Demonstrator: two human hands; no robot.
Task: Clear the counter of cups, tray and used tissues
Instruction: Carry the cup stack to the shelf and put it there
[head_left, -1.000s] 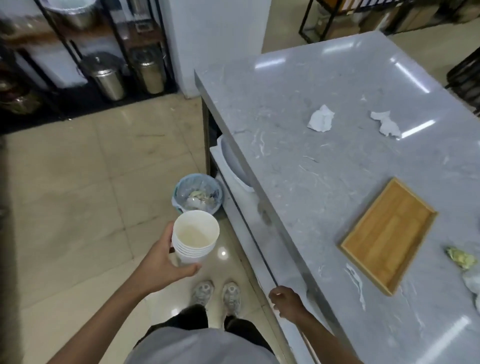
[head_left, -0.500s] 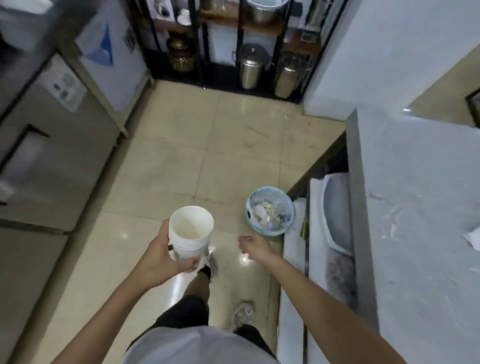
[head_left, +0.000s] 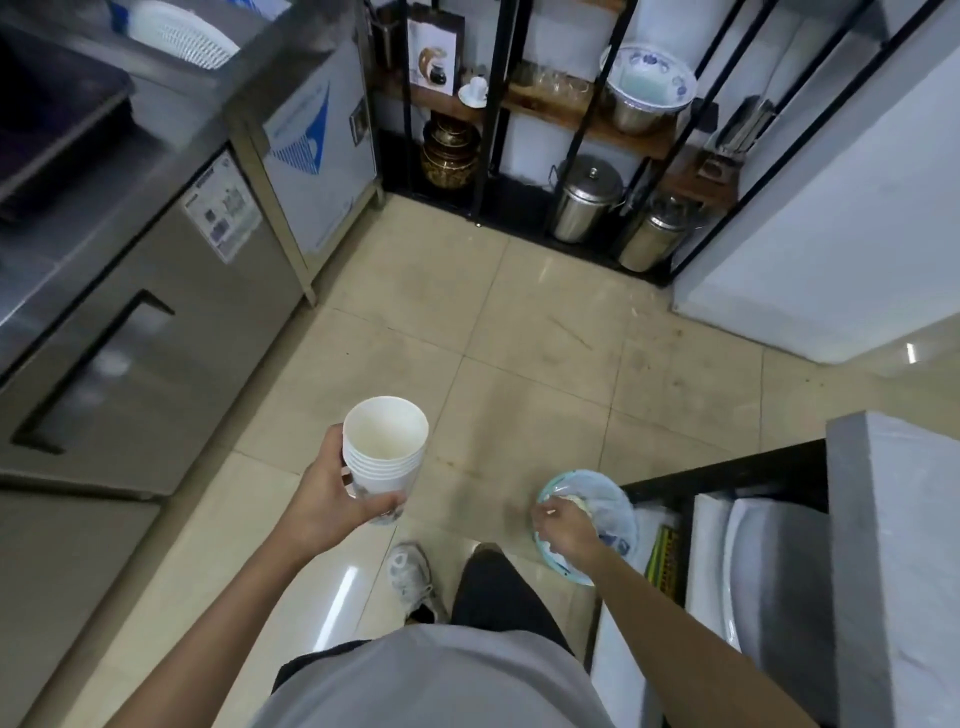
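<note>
My left hand (head_left: 332, 499) is wrapped around the stack of cups (head_left: 384, 457), held over the floor; my right hand (head_left: 563, 525) hovers half-curled above the bin (head_left: 608, 512) beside the counter (head_left: 893, 519)

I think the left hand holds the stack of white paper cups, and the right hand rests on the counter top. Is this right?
Not quite. The left hand does hold the stack of white paper cups, but the right hand is not on the counter top; the head view shows it down at the rim of the small bin on the floor.
</note>
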